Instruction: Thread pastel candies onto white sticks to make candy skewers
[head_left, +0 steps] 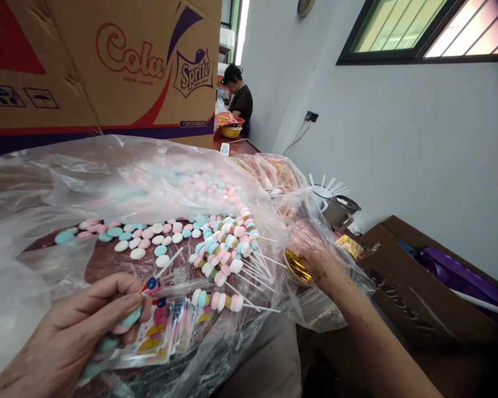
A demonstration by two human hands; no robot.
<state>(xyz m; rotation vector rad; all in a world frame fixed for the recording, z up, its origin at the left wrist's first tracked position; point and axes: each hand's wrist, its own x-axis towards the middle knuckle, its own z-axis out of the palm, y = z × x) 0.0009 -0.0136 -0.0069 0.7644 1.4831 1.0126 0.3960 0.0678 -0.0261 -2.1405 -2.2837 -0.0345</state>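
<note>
My left hand [103, 315] is closed around a wrapped candy skewer [131, 316] of pastel discs. Thumb and fingers pinch the wrapper's printed neck [151, 286], and a white stick [170, 263] sticks out above. Under that hand lies a stack of printed clear wrappers [161, 331]. My right hand [318, 268] reaches into a small container of shiny gold twist ties [297, 266]; its fingertips are hidden, so their grip does not show. Between the hands lies a pile of candy skewers [222, 249] on white sticks, with one skewer [218, 300] closer to me.
Loose pastel candies [145, 243] spill from a large clear plastic bag [108, 166]. Behind stands a big cardboard box [124, 105]. Farther right are a cup of white sticks [322, 191], a lidded mug [342, 213] and an open carton [402, 298]. A person [241, 99] sits in the background.
</note>
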